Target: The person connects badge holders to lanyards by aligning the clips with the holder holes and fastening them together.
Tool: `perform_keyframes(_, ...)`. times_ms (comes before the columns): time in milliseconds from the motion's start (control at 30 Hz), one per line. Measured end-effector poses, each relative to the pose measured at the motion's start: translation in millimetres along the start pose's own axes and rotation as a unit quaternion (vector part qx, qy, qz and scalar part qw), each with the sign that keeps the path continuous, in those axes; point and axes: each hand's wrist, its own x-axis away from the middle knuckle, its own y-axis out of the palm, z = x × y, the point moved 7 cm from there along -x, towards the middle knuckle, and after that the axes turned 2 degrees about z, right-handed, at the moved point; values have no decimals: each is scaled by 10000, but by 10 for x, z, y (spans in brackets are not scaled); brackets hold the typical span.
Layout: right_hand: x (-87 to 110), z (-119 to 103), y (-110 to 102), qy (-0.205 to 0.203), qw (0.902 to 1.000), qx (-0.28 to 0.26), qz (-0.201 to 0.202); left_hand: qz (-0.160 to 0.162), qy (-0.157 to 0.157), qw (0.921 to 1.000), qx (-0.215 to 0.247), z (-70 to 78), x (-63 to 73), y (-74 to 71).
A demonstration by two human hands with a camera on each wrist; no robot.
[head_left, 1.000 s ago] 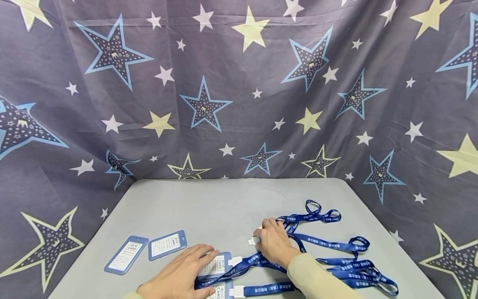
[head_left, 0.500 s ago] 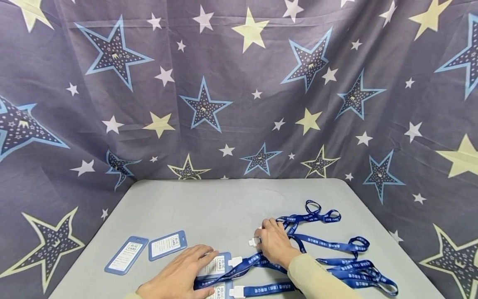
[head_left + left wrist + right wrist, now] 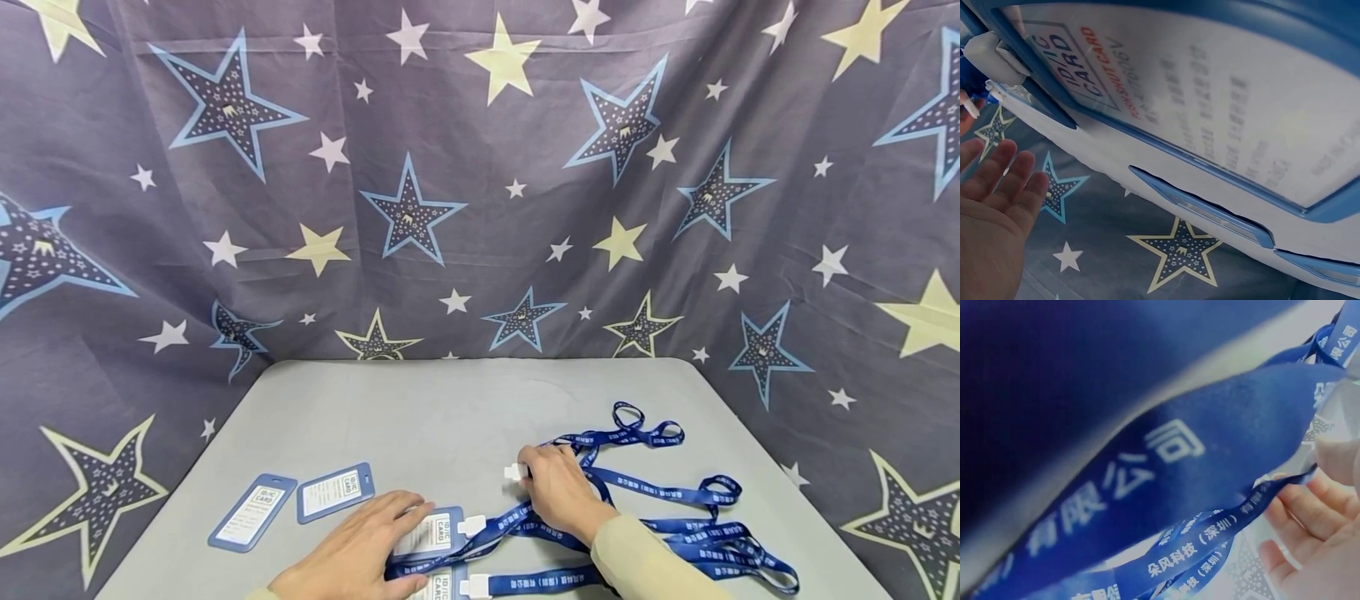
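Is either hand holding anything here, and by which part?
The right hand pinches a blue lanyard near its white clip; the left hand appears to hold nothing.

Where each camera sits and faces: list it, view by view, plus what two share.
Head: on the head, facing forward and down at the table, cards, blue straps and star cloth; left hand, right hand and sleeves show.
Left wrist: on that wrist, facing a card up close; left hand shows at lower left, part of the right hand at the left edge.
Right wrist: on that wrist, facing blue straps; right hand shows at right.
Head and left wrist share both hands, cards and star cloth.
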Motion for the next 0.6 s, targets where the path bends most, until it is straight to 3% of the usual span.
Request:
perform_keyframes(267, 16, 18, -49, 153, 9997, -181, 88, -90, -89, 9999, 43, -21, 6, -2)
perform_keyframes(600, 59, -11, -106, 0, 9993, -244, 288, 129, 19, 9999, -100, -47, 27, -42)
